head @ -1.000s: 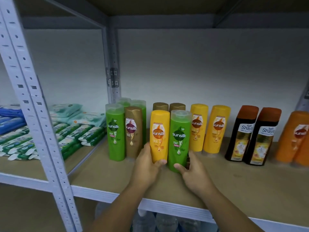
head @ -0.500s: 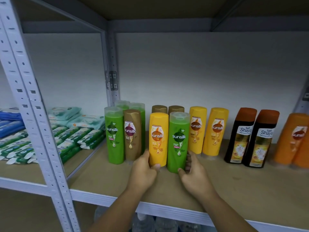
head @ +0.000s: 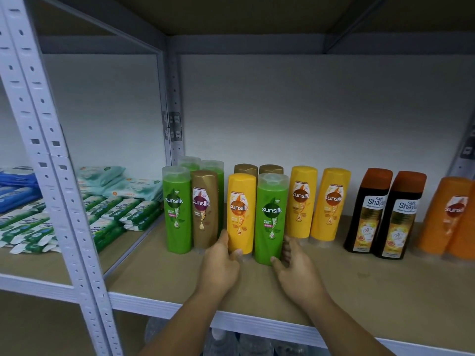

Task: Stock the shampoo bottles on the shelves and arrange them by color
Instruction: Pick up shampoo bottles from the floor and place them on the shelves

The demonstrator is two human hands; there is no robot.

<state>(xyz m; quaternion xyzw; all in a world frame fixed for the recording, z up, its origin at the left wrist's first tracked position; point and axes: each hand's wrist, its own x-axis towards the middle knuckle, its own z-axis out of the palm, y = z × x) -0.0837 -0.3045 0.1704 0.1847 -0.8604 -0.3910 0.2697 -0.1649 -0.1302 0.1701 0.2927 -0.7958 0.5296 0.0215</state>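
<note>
On the wooden shelf [head: 359, 286] stand upright shampoo bottles. My left hand [head: 221, 263] grips the base of a yellow bottle [head: 240, 214]. Touching it on the right, a green bottle [head: 271, 219] is gripped at its base by my right hand [head: 295, 268]. Left of them stand a green bottle [head: 177, 209] and a gold bottle [head: 205, 209], with two more green ones [head: 213, 167] behind. Two gold caps [head: 258, 169] show behind the held pair. To the right are two yellow bottles [head: 317, 204], two black bottles [head: 383, 214] and orange bottles [head: 452, 217].
A grey perforated steel upright [head: 59, 176] stands at the left front. Beyond it, the neighbouring shelf holds blue, teal and green wipe packs [head: 110, 209]. A white wall backs the shelf and another shelf board hangs above. Clear water bottles [head: 231, 340] show on the level below.
The two held bottles have been pushed a little further back on the shelf, and my hands have slid in with them. The other bottles have not moved.
</note>
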